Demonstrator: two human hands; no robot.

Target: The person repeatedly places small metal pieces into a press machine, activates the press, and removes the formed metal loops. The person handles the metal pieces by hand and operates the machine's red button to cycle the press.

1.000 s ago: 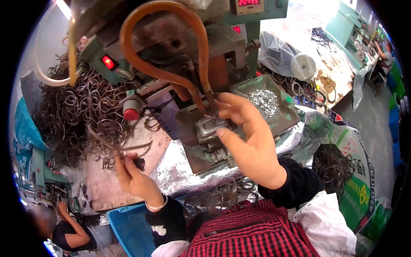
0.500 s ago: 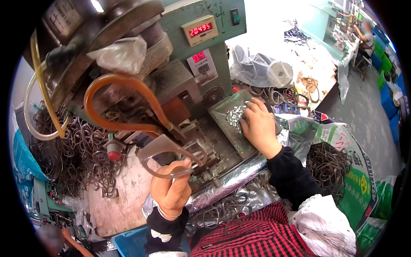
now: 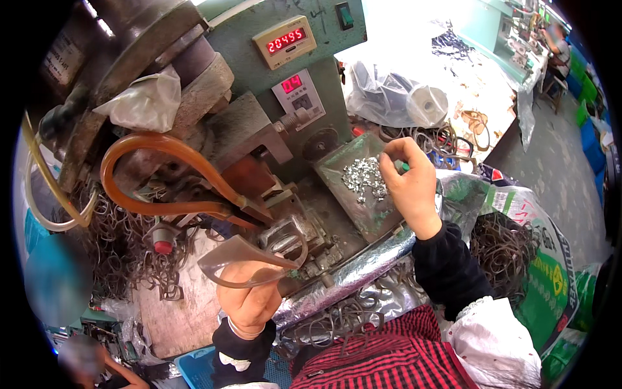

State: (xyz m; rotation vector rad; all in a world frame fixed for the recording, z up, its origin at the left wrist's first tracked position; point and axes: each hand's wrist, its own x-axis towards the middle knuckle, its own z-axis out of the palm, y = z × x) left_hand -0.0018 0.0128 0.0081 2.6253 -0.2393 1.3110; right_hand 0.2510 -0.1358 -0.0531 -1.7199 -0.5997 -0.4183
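Note:
A translucent brown flexible loop point(image 3: 227, 259), with one broad flat side, is held by my left hand point(image 3: 249, 299) in front of the machine's metal fixture point(image 3: 285, 236). The fingers of that hand are closed on the loop's lower edge. My right hand point(image 3: 414, 188) hovers at the right side of a worn metal tray point(image 3: 340, 159), its thumb and fingers curled together. What they pinch, if anything, is too small to make out. Beside the curled fingers shows a small green piece point(image 3: 403, 168). Small silvery metal pieces point(image 3: 364, 178) lie heaped in the tray.
The green machine point(image 3: 246, 48) has a red digital display point(image 3: 286, 41) and an orange-brown hose point(image 3: 155, 142). A red button point(image 3: 162, 247) sits left of the fixture. Tangled dark loops point(image 3: 116, 240) pile up at left; more fill a sack point(image 3: 495, 253) at right. Other people sit farther off.
My right hand has drawn back from the metal pieces and its fingers have curled in. My left hand, still holding the loop, sits slightly lower and farther left. The whole view has shifted a little.

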